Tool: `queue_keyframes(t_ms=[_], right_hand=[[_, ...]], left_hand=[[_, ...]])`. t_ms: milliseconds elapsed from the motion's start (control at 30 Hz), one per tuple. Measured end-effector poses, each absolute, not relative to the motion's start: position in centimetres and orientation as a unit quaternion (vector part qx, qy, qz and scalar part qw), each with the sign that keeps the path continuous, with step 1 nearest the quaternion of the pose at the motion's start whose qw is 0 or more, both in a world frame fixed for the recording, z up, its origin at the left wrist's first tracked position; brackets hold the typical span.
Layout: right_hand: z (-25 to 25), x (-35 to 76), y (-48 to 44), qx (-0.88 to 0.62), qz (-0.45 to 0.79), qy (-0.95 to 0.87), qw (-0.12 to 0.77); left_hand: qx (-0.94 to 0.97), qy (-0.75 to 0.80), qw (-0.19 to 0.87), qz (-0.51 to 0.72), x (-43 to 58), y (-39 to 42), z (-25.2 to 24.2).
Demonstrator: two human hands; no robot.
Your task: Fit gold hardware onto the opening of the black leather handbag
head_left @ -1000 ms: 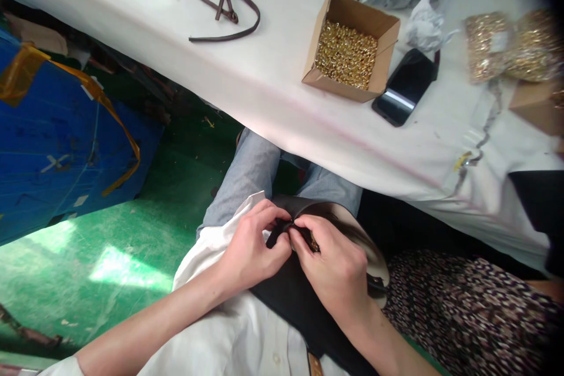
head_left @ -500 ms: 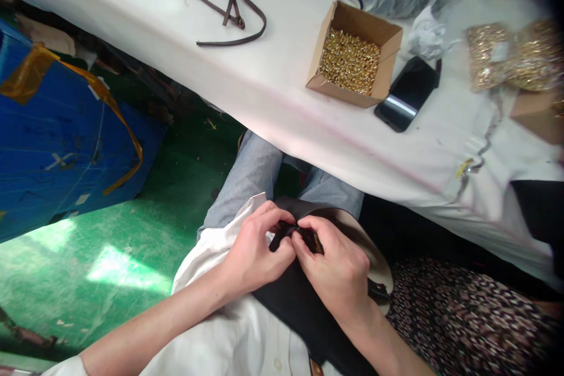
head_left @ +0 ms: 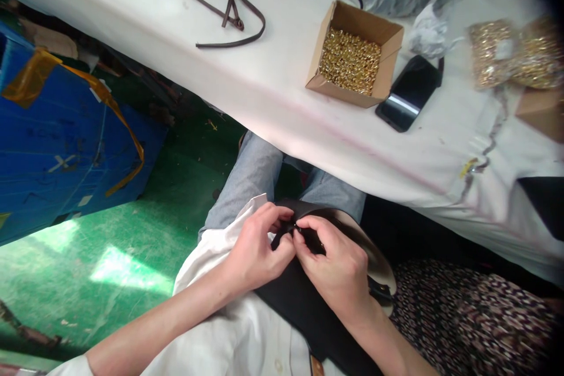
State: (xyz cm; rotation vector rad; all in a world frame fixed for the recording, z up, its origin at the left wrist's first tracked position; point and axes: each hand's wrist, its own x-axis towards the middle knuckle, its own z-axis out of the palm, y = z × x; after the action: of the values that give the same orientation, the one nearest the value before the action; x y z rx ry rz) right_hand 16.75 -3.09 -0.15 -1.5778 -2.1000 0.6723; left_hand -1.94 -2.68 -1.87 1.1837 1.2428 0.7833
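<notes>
A black leather bag piece (head_left: 304,305) lies on my lap, below the table edge. My left hand (head_left: 258,247) and my right hand (head_left: 337,270) meet over it, both with fingers curled. Their fingertips pinch a narrow dark strap end (head_left: 286,228) where it joins the bag. A small gold fitting seems tucked under my right fingers, mostly hidden. A pale rim of the bag (head_left: 374,252) curves out to the right of my right hand.
On the white table (head_left: 176,29) stand an open cardboard box of gold metal fittings (head_left: 352,59), a black phone (head_left: 408,94), loose brown straps (head_left: 231,9), bags of gold parts (head_left: 511,53) and crumpled plastic. A blue taped box (head_left: 57,141) sits on the green floor at left. Patterned fabric (head_left: 467,323) is at right.
My hands stay together on the strap; the right fingers have closed further over the gold fitting, hiding it. The view has shifted slightly.
</notes>
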Motion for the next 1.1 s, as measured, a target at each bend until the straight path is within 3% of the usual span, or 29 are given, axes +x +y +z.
queue_keyframes(t_ms=[533, 800, 1100], right_hand=[[-0.6, 16.5, -3.6, -0.581, 0.261, -0.743, 0.204], [-1.2, 15.9, -3.9, -0.585, 0.29, -0.727, 0.212], [-0.4, 16.0, -3.8, -0.604, 0.35, -0.688, 0.199]], left_hand=[[0.603, 0.594, 0.45, 0.285, -1.6, -2.2, -2.6], [0.568, 0.522, 0.574, 0.274, -2.6, -1.3, -3.0], [0.579, 0.503, 0.595, 0.24, -3.4, -0.7, -2.7]])
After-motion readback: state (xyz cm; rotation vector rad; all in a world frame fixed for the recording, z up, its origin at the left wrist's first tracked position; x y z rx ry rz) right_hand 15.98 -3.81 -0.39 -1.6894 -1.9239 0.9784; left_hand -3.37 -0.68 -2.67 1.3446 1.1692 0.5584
